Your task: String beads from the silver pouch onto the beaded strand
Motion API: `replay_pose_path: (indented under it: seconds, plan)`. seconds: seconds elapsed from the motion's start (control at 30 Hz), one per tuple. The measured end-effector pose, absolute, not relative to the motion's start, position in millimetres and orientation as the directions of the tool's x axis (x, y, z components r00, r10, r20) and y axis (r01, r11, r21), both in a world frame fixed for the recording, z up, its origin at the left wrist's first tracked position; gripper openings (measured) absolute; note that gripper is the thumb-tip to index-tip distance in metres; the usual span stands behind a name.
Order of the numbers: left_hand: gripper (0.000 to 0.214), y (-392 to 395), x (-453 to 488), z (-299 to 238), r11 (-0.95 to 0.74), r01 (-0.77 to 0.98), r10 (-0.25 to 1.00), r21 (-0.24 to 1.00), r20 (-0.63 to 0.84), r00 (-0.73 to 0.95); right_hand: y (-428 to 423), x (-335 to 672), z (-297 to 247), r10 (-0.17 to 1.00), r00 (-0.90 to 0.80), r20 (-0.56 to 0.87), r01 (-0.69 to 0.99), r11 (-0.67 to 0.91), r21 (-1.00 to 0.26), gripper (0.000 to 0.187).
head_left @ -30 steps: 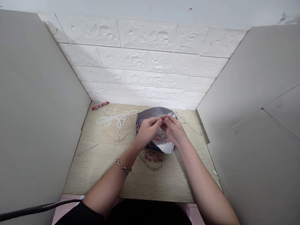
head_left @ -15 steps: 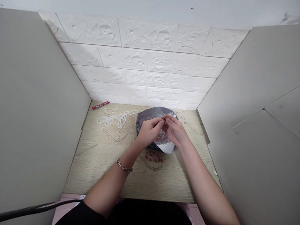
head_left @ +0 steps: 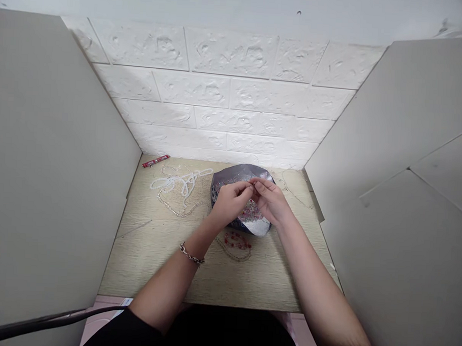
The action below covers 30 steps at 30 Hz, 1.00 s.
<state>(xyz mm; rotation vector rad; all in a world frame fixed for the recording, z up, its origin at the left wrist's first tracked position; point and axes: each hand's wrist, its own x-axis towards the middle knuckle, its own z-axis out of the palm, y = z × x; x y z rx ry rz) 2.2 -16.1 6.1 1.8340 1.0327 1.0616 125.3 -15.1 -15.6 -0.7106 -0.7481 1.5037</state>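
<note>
My left hand (head_left: pixel 229 202) and my right hand (head_left: pixel 270 201) meet fingertip to fingertip over a dark bowl (head_left: pixel 231 175) that holds many small coloured beads. Both hands are pinched shut on something tiny that I cannot make out. A chain bracelet (head_left: pixel 191 255) sits on my left wrist. A strand with red beads (head_left: pixel 236 244) lies on the wooden table (head_left: pixel 162 262) just in front of the bowl. White bead strands (head_left: pixel 179 187) lie in loops left of the bowl.
A small red object (head_left: pixel 155 161) lies at the back left corner by the white brick wall. Thin strands (head_left: pixel 289 188) lie right of the bowl. Grey panels close in both sides. A dark cable (head_left: pixel 36 325) crosses the lower left.
Both hands stay pinched together over the bowl with only slight finger movement. The view has shifted a little.
</note>
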Motion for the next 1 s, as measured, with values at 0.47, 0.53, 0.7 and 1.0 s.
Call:
replay_pose_path:
  seconds: [0.47, 0.53, 0.7, 1.0]
  plan:
    - [0.022, -18.0, 1.5, 7.4, -0.38, 0.228, 0.901, 0.896, 0.303, 0.311, -15.0, 124.6, -14.4, 0.999, -0.054, 0.001, -0.582, -0.031, -0.813, 0.023]
    - [0.022, -17.8, 1.4, 7.6, -0.382, 0.23, 0.9, 0.895, 0.304, 0.311, -15.2, 124.6, -14.4, 0.999, -0.051, 0.003, -0.572, -0.027, -0.82, 0.022]
    - [0.024, -17.4, 1.4, 7.3, -0.384, 0.245, 0.9, 0.89, 0.302, 0.314, -15.3, 124.8, -15.5, 0.998, -0.062, 0.015, -0.536, -0.02, -0.844, 0.022]
    - [0.028, -15.7, 1.5, 4.3, -0.391, 0.274, 0.898, 0.878, 0.3, 0.321, -15.5, 126.6, -13.4, 0.997, -0.064, 0.03, -0.514, -0.007, -0.858, 0.021]
